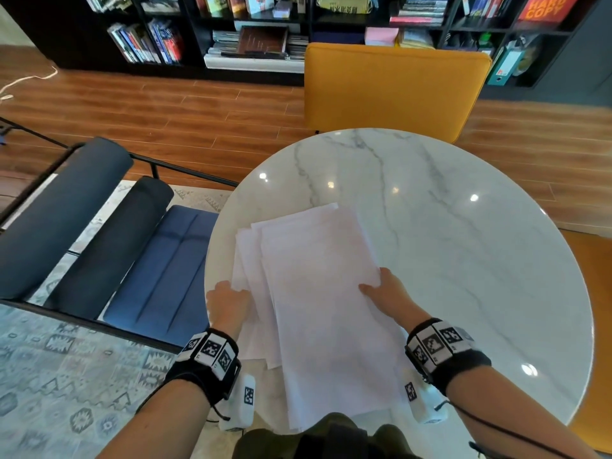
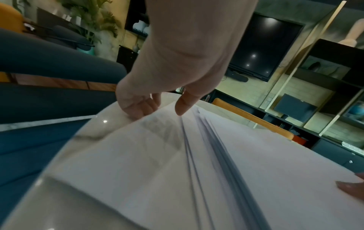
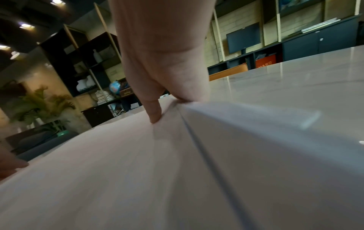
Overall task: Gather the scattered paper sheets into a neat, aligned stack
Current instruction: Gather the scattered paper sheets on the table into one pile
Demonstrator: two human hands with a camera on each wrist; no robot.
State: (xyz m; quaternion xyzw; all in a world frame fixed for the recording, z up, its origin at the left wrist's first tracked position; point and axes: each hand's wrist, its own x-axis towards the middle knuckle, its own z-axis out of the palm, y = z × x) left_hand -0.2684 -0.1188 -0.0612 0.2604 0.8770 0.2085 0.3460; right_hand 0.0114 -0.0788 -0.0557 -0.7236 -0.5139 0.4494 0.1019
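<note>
Several white paper sheets [image 1: 318,293] lie in a loose, fanned pile on the near left part of the round marble table [image 1: 463,243]; their left edges are staggered. My left hand [image 1: 238,293] pinches the pile's left edge. In the left wrist view the paper sheets [image 2: 197,171] show layered edges, and my left hand [image 2: 157,109] has its thumb on top and its fingers curled beneath. My right hand [image 1: 374,283] holds the pile's right edge. In the right wrist view my right hand [image 3: 171,107] presses its thumb onto the paper sheets [image 3: 138,171], with its fingers at the edge.
The pile lies close to the table's left rim [image 1: 212,260]. A blue armchair [image 1: 159,266] stands just left of the table, and a yellow chair [image 1: 390,91] stands at the far side. Bookshelves [image 1: 265,28] line the back wall. A patterned rug [image 1: 66,376] covers the floor at left.
</note>
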